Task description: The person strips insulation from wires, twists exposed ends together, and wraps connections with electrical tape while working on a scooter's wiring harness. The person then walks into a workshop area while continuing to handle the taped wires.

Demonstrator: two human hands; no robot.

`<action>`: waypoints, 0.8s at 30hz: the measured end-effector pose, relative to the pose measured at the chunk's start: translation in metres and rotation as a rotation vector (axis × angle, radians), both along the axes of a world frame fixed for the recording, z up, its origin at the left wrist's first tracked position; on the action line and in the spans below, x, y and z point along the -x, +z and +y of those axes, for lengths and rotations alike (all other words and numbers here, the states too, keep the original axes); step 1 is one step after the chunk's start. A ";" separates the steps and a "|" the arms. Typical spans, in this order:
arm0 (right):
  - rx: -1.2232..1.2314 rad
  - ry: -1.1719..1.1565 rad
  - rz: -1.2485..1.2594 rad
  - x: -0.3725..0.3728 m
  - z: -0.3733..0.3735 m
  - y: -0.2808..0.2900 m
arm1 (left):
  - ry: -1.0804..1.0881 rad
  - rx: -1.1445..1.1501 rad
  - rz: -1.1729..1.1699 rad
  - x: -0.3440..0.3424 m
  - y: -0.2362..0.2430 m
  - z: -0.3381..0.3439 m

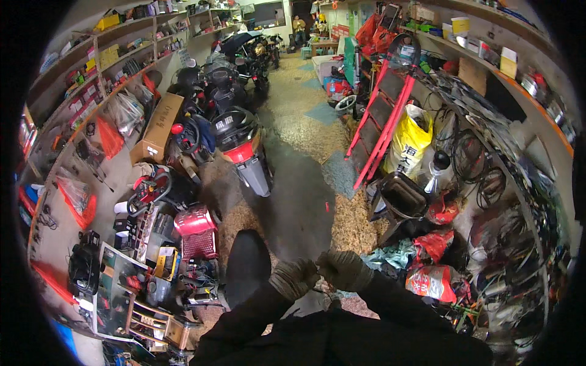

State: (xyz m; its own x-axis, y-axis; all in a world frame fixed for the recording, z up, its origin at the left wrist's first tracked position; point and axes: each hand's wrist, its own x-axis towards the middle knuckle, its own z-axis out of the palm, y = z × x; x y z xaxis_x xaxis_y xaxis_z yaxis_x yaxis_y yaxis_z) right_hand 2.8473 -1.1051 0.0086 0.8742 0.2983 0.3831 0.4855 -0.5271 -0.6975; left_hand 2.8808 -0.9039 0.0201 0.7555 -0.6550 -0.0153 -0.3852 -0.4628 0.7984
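My left hand (293, 279), in a grey work glove, is held in front of my body at the lower middle of the view. Its fingers are curled in. Close against it is my right hand (346, 271), gloved the same way and also closed, with the fingertips of both meeting. Whatever they grip between them is too small and too covered to make out. Left of my left forearm rises a dark rounded shape (248, 262) whose kind I cannot tell. Below the hands, the floor is partly hidden by my dark sleeves.
Ahead stands a scooter (244, 146) with a black top case. To the right are a red stepladder (387, 116), a yellow sack (408, 143) and a black bin (403, 194). A red plastic basket (196, 232) sits among clutter at left. Loaded shelves (97, 64) line both walls.
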 end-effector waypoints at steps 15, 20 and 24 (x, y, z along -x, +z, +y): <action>0.029 -0.062 0.088 -0.337 -0.062 -0.005 | -0.192 -0.032 -0.603 -0.364 -0.027 -0.065; 0.006 -0.111 0.228 -0.435 -0.073 0.007 | -0.204 -0.260 -0.573 -0.474 -0.018 -0.088; -0.071 -0.028 0.158 -0.517 -0.088 -0.003 | -0.169 0.081 -0.240 -0.551 -0.010 -0.094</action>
